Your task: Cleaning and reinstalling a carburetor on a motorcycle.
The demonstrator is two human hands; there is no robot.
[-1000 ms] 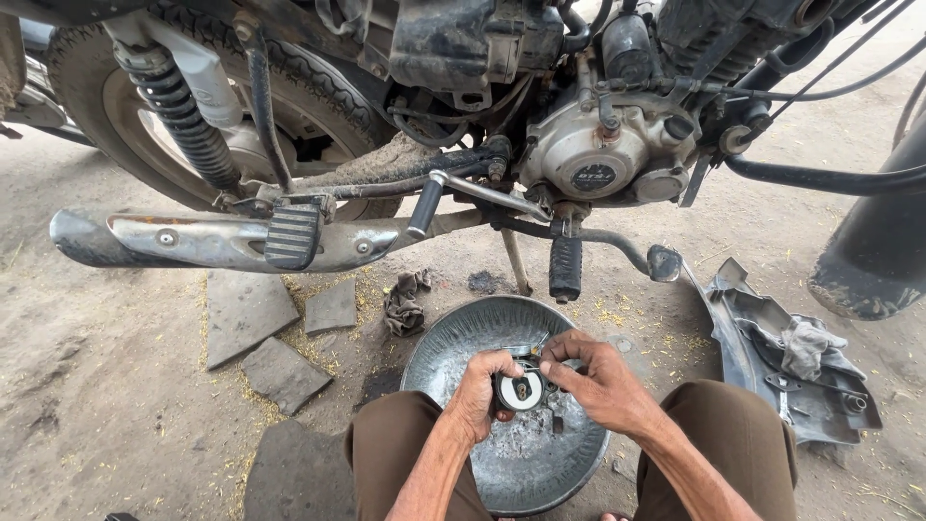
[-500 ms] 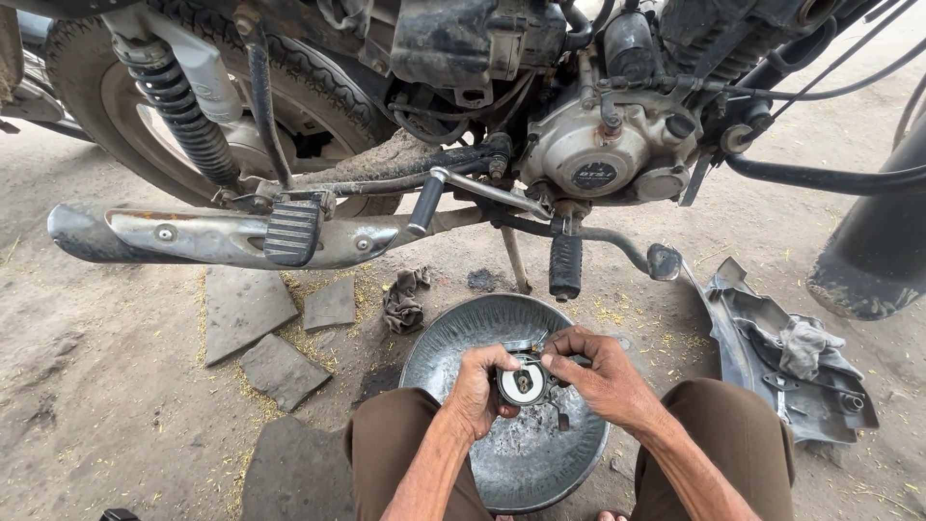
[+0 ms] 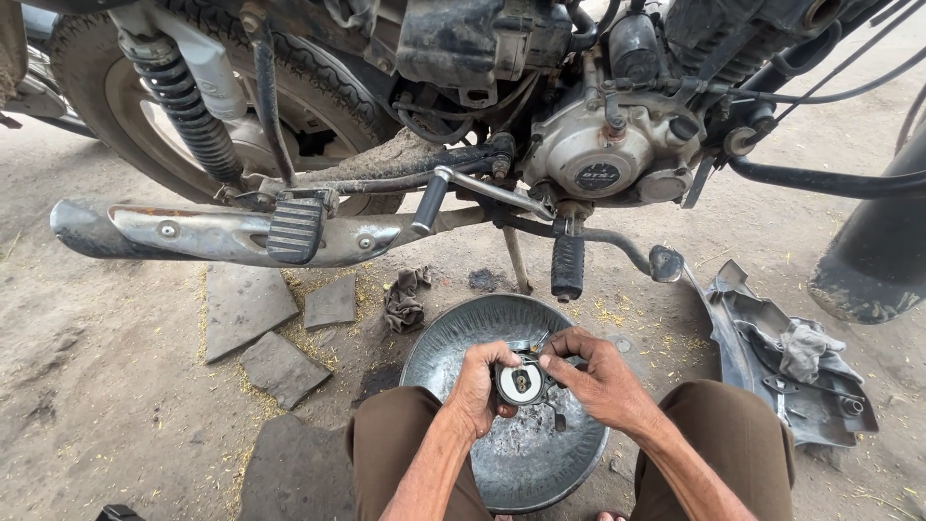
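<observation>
Two hands are closed on one small round part [image 3: 519,382], held over a metal basin [image 3: 453,333] at 6 o'clock in the view. The left hand [image 3: 479,386] is wrapped around the part's left side, its grip shut on it; the right hand [image 3: 600,378] is pinched on the part's right edge and top, fingers curled. The part is dark at the rim with a pale face and a small hole in the middle. The basin is set on bare ground [image 3: 106,405] between the person's knees, in brown trousers; its inside is grey, dented and streaked, and small dark bits can be made out on its floor.

The ground is packed grey-brown dirt, strewn with straw-like chaff. Flat stone slabs [image 3: 249,307] are laid at 9 o'clock of the basin, and a crumpled dark rag [image 3: 405,299] is seen at 11 o'clock, near the rim. A motorcycle [image 3: 598,154] is stood across 12 o'clock: a dull chrome exhaust [image 3: 193,232] at 10 o'clock, a rear wheel and spring behind it, a side stand [image 3: 516,259] planted in the dirt, and a footpeg [image 3: 567,265] just above the basin. A grey plastic cover [image 3: 772,371] with a cloth in it is laid at 3 o'clock. Daylight is flat; the setting is outdoors.
</observation>
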